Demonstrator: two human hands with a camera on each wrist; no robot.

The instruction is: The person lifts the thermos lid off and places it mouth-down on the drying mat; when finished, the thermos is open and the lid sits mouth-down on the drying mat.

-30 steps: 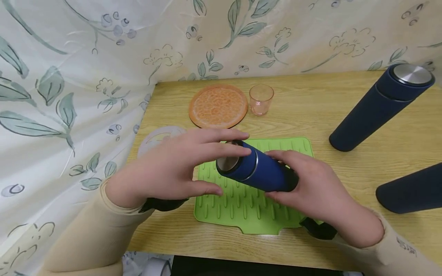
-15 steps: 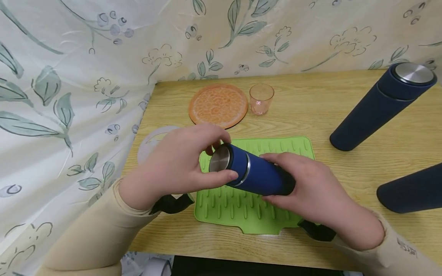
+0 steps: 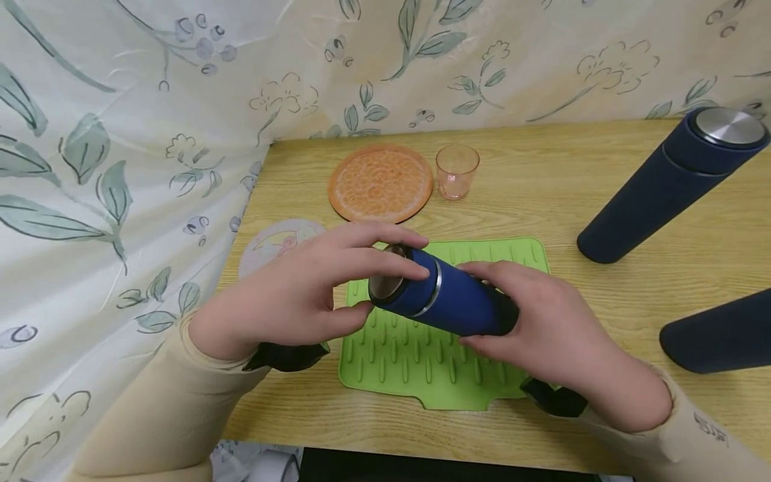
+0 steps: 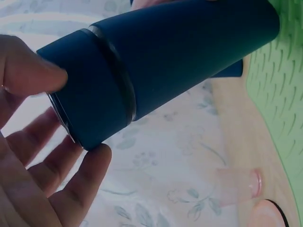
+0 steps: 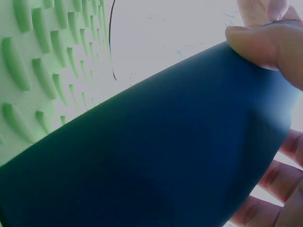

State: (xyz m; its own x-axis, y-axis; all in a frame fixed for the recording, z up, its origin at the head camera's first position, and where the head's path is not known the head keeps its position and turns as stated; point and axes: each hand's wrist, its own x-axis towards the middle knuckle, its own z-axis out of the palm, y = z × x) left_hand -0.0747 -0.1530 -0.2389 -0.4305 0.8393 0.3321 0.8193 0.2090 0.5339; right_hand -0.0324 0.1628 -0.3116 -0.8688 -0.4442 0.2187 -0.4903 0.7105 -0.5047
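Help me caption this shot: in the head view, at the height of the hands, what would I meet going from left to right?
Floral cloth → left hand → blue bottle → right hand → dark bottle cut off by the picture's right edge.

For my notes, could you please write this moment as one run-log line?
Right hand: grips blue bottle | Left hand: fingers at cap | Cap: on | Bottle: tilted over green mat

Head view from above, facing forward and down over the bench (image 3: 524, 201), wrist views sideways, close up, all three sharing blue bottle (image 3: 460, 301) and mat (image 3: 415, 365)
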